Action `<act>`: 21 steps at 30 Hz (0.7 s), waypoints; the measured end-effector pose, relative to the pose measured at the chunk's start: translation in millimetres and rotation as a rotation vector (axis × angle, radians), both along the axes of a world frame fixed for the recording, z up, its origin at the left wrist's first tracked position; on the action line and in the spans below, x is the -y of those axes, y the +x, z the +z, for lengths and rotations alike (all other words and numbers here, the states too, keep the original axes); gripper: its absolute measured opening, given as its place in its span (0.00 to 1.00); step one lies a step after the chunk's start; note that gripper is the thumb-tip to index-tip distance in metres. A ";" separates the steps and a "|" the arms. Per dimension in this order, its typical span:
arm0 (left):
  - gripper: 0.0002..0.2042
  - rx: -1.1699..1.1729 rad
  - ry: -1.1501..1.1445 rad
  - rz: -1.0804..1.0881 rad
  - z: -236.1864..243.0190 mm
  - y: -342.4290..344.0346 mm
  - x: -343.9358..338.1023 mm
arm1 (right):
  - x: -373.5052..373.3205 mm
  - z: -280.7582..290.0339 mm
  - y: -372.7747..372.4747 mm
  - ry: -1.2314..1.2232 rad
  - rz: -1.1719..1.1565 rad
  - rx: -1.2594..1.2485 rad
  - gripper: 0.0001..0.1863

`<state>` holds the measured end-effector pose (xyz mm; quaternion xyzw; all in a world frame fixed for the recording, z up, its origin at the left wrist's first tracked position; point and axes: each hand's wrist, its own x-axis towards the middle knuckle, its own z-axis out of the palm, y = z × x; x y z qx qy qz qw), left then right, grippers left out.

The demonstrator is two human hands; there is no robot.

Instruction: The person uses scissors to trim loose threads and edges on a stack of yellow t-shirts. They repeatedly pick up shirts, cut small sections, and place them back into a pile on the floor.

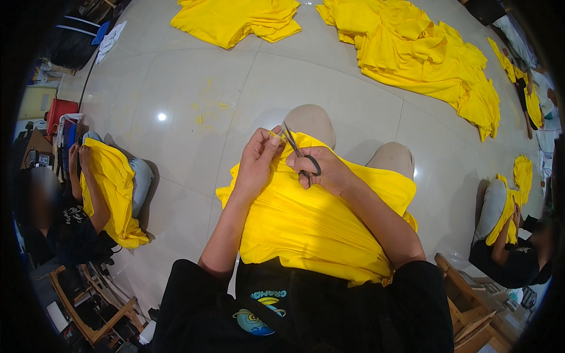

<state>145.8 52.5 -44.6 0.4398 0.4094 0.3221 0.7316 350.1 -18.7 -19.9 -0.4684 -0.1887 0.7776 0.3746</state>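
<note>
Your left hand [257,159] was nearly closed, thumb and fingertips pinching yellow cloth [312,217] at a thready edge; your right hand [326,172] curled around dark-handled scissors [296,150], tips toward eleven. Cloth lay mid-dial, spread toward six. Likely risk: blades sat close to your left fingertips, so a slip might have nicked skin or slack fabric. Glossy pale floor tiles [176,150]; thread clippings [199,119] at ten, smaller heap [235,22] at twelve, larger heap [424,65] at one, near co-worker [70,220] at nine, far co-worker [509,256] at four.

Head camera (fisheye) looks down at hands [256,157].
</note>
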 end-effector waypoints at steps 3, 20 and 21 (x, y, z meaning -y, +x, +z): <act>0.08 0.001 -0.007 0.003 0.5 0.6 -0.1 | 1.2 -0.6 -0.3 -0.004 -0.004 0.013 0.19; 0.08 0.010 -0.028 0.006 3.2 1.2 0.9 | 1.3 -2.3 -0.6 -0.043 -0.006 -0.035 0.18; 0.08 0.018 -0.031 0.017 3.6 2.2 2.0 | 1.5 -3.0 -0.5 -0.043 -0.006 -0.037 0.18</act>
